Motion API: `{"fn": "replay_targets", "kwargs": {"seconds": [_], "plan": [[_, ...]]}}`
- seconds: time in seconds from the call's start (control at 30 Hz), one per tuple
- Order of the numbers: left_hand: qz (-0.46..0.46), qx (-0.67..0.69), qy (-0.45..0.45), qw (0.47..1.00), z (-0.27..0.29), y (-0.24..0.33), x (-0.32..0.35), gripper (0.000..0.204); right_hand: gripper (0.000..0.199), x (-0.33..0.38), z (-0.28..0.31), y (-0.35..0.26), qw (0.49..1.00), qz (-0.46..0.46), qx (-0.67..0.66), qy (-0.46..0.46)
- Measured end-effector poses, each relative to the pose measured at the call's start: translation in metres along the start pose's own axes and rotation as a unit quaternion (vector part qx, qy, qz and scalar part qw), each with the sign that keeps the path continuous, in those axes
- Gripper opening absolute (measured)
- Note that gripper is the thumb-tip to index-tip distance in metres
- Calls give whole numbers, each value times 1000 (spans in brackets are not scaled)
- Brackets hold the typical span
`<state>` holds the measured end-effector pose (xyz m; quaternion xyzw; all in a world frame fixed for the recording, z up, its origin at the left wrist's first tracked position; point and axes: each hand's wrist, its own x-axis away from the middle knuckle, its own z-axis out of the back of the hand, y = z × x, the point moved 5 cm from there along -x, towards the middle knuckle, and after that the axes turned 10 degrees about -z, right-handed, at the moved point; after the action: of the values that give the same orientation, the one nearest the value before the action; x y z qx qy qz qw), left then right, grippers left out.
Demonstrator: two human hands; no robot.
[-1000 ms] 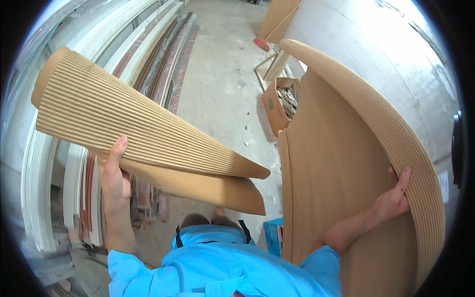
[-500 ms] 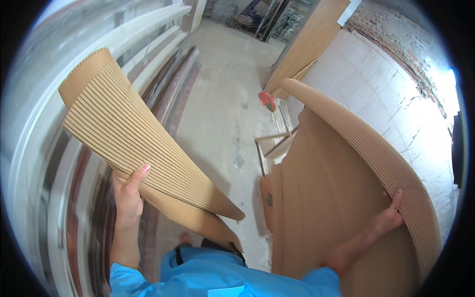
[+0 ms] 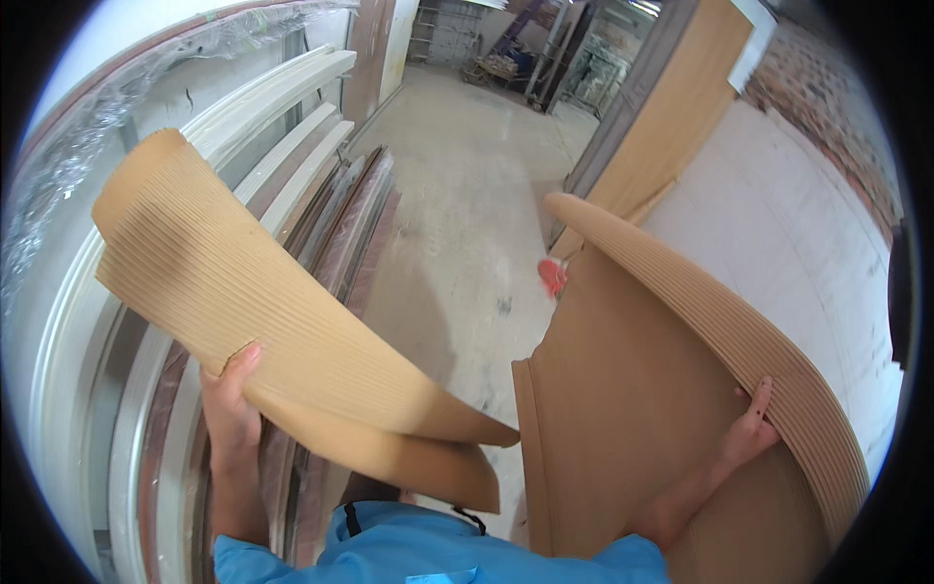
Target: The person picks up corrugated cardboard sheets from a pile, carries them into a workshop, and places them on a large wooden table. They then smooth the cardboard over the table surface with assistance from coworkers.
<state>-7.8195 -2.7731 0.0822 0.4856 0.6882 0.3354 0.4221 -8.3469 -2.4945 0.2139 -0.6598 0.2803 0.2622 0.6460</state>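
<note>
Cardboard piece (image 3: 263, 302) now nearer the curled sheet (image 3: 623, 389) in my view, left hand (image 3: 233, 404) pinching its edge, right hand (image 3: 751, 428) pinching the sheet, stacked strips (image 3: 362, 209) alongside.

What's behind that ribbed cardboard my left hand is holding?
Behind the ribbed cardboard in your left hand, long white strips and dark strips show past its edges. The cardboard covers whatever lies directly behind it.

open floor (image 3: 467, 175) ahead, long strips (image 3: 277, 88) left, white wall (image 3: 778, 224) right, cardboard sheets (image 3: 263, 282) narrowing gap
</note>
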Motion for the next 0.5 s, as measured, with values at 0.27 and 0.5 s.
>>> {"fn": "replay_targets", "kwargs": {"seconds": [0.27,0.5], "plan": [[-4,54,-15,998,-139,-174,-257,57,25,-96,-320,134,999,-34,24,-3],[11,45,-63,997,-340,-301,-482,46,28,-186,-462,202,993,-73,66,62]]}}
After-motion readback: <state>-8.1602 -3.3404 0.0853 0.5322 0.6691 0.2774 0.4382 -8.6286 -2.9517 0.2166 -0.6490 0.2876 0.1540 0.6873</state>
